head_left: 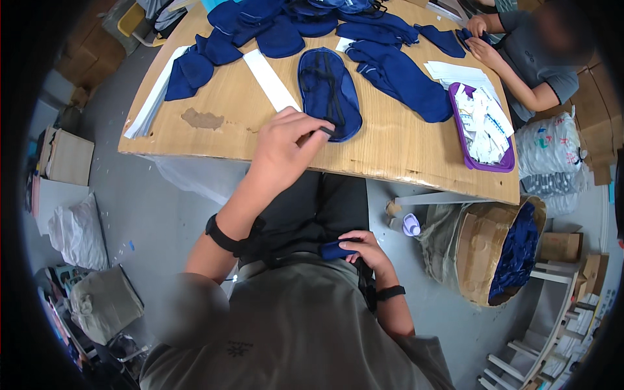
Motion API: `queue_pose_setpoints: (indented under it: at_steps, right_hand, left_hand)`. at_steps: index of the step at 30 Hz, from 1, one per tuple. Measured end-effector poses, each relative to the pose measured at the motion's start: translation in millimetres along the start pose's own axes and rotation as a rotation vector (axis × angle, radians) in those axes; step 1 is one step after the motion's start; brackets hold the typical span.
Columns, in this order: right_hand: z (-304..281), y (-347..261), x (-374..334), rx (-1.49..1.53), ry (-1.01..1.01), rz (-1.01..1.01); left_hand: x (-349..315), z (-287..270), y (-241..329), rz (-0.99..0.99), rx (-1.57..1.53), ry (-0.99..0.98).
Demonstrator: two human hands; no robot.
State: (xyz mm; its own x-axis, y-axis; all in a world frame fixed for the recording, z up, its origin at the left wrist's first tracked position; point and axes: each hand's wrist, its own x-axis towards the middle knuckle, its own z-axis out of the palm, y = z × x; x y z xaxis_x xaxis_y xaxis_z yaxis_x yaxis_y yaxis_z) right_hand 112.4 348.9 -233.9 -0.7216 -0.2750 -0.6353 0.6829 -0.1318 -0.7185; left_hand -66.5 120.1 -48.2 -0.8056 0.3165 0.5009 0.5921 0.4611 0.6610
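My left hand is over the table's near edge, thumb and fingers pinched on the end of a black strap. Beneath the fingertips lies a navy oval fabric piece with black straps across its middle; whether the pinched end belongs to it I cannot tell. Down at my lap, my right hand is closed around a small folded navy cloth piece. A white paper strip lies beside the oval piece. To its right rests a longer stack of navy fabric pieces.
More navy pieces are heaped at the far side. A purple basket of white paper slips stands at the right, near papers. Across the right corner a co-worker's hands hold navy fabric. A carton of navy material stands below.
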Motion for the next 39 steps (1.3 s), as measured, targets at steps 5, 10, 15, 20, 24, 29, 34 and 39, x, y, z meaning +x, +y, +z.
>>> queue_pose_setpoints:
  at_steps: [5, 10, 15, 20, 24, 29, 34, 39]
  right_hand:
    - [-7.0, 9.3, -0.1, 0.008, 0.009, -0.002]
    - [-10.9, 8.8, -2.1, 0.033, 0.042, 0.016]
    - [-7.1, 5.3, -1.1, -0.003, 0.023, 0.001]
    - [-9.9, 5.4, 1.9, 0.009, 0.026, 0.026]
    - [-12.0, 11.8, -0.6, 0.033, 0.025, 0.021]
    - [-10.4, 10.2, 2.9, 0.02, -0.001, 0.047]
    - [-15.3, 9.5, 0.1, 0.052, 0.029, 0.019]
    - [-15.4, 8.9, 4.1, 0.065, 0.027, 0.029]
  left_hand:
    - [10.5, -15.1, 1.4, 0.052, -0.04, -0.058]
    - [27.9, -23.7, -2.2, -0.037, -0.154, -0.173]
    - [58.0, -25.5, -1.5, -0.119, -0.117, -0.413]
    - [54.8, 6.3, -17.6, -0.069, -0.004, -0.338]
    - [48.3, 4.9, -4.1, -0.183, -0.035, -0.301]
    - [34.1, 10.6, -19.6, -0.094, 0.035, -0.2]
    - [34.6, 12.0, -8.3, 0.005, 0.106, -0.135]
    - [31.1, 11.8, -17.1, 0.093, 0.066, -0.142]
